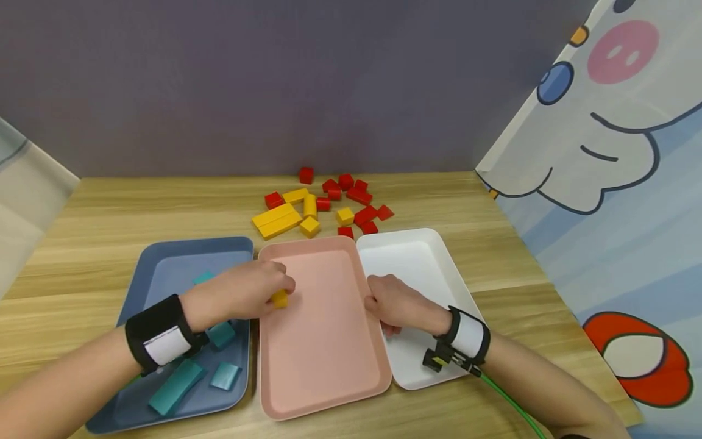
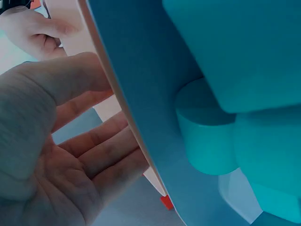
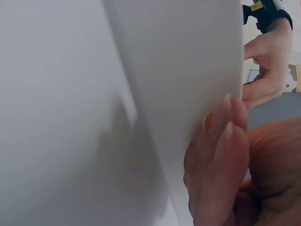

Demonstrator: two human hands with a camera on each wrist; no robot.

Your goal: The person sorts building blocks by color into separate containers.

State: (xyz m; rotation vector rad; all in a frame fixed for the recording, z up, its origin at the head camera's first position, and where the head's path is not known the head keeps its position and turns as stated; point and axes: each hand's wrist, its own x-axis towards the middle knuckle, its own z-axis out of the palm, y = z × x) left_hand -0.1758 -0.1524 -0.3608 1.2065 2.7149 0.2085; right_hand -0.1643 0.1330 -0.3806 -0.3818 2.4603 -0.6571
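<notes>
My left hand (image 1: 247,289) pinches a small yellow block (image 1: 280,299) over the left part of the pink tray (image 1: 329,341). In the left wrist view, the left hand's fingers (image 2: 101,146) overlap the tray rims and the block is hidden. My right hand (image 1: 397,302) is at the seam between the pink tray and the white tray (image 1: 422,372), its fingers curled. In the right wrist view, those fingers (image 3: 221,165) are in front of the white wall, right beside its rim; I cannot tell whether they grip it. No block shows in the right hand.
At left stands a blue tray (image 1: 192,246) with several teal blocks (image 1: 175,387). Beyond the trays lie several yellow blocks (image 1: 276,220) and several red blocks (image 1: 359,196) in a loose cluster. A grey wall (image 1: 274,85) closes the back of the wooden table (image 1: 109,213).
</notes>
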